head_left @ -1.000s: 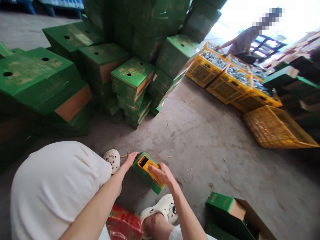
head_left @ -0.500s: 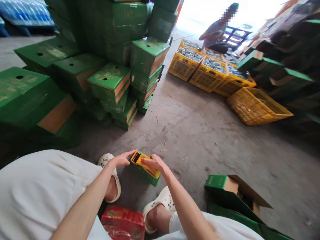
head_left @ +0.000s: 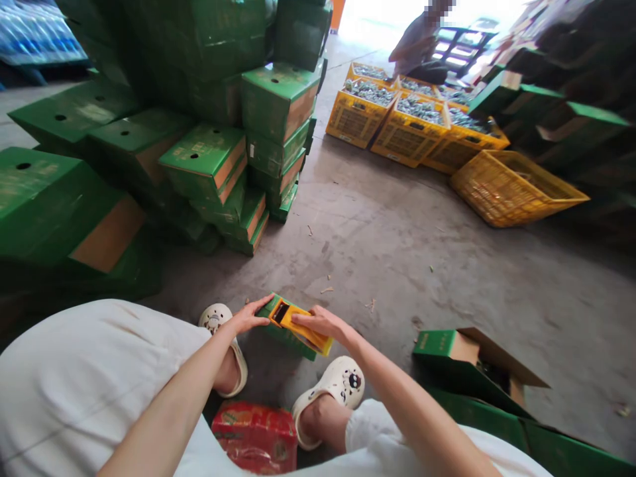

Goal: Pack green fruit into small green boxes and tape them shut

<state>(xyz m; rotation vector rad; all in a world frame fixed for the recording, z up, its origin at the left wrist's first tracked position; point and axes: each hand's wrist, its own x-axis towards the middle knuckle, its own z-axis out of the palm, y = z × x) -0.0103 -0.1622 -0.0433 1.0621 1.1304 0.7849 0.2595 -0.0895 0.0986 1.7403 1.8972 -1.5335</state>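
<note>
A small green carton [head_left: 304, 352] is on the floor between my feet. My right hand [head_left: 320, 322] is closed around a yellow tape dispenser [head_left: 303, 326], which lies slanted along the carton's top. Its dark slot faces my left hand. My left hand [head_left: 252, 315] rests on the carton's left end with fingers stretched out, the thumb close to the dispenser's front. The tape itself cannot be made out.
Green cartons [head_left: 203, 156] are stacked at the left. Yellow crates [head_left: 360, 118] filled with small items stand at the back near a seated person [head_left: 415, 46]; a yellow basket [head_left: 501, 192] tilts nearby. A red package [head_left: 256, 437] and an opened green box [head_left: 440, 354] flank my right foot.
The view has shifted slightly. The dispenser now lies a little farther back from the carton's left end, where more green shows. Both hands keep their places on dispenser and carton.
</note>
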